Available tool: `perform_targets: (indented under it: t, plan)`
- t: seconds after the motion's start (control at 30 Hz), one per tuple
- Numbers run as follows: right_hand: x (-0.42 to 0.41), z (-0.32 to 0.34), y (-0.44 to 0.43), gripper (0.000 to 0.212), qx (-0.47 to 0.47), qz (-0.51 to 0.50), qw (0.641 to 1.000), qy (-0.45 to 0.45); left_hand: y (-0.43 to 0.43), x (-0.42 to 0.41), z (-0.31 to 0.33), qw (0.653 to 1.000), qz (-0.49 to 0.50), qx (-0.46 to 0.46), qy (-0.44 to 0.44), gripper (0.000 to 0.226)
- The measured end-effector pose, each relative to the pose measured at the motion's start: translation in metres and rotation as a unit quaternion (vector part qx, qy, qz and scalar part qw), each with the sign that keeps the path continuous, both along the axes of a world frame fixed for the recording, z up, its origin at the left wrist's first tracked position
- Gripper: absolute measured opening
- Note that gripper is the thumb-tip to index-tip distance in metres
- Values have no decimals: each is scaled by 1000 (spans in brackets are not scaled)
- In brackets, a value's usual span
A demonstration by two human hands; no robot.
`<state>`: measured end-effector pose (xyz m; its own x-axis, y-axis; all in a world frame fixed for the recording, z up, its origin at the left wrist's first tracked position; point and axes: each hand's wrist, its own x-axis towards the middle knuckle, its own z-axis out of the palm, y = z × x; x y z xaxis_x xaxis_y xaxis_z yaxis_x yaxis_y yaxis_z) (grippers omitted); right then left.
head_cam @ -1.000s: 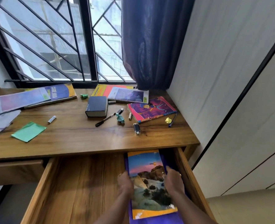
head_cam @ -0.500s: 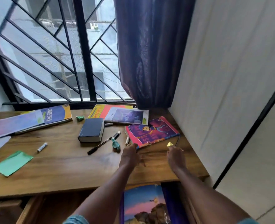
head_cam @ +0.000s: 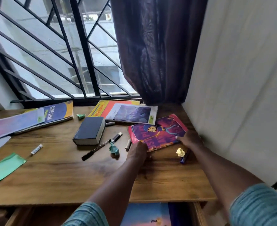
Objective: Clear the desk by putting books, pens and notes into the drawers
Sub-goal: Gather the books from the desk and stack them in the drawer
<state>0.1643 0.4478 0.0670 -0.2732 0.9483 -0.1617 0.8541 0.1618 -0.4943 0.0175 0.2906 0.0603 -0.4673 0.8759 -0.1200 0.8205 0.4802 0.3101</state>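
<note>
A purple and red picture book lies at the right end of the wooden desk. My left hand grips its near left corner, and my right hand holds its right corner. The open drawer below the desk edge holds a book with a sunset cover. Still on the desk are a thick black book, a black pen, a blue pen, a yellow crumpled note and a green note.
Flat books lie at the back: a Core Java book, an orange one and a white-edged one. A teal paper ball, a USB stick and a white marker are scattered. A wall bounds the right side.
Both hands left the sunset book in the drawer, rose over the desk and reached forward to the purple book, which they now hold. My view lifted from the drawer to the desk.
</note>
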Motion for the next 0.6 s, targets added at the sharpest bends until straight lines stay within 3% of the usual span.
perform_targets:
  t: [0.27, 0.4, 0.6]
  plan:
    - [-12, 11, 27, 83, -20, -27, 999, -28, 6, -10, 4, 1000, -17, 1, 23, 28]
    - [-14, 12, 41, 67, -78, -42, 996, 5, 3, -15, -1, 996, -51, -10, 79, 26]
    - [-25, 34, 53, 39, -110, -114, 974, 160, -4, -11, -5, 990, -79, -27, 117, 29]
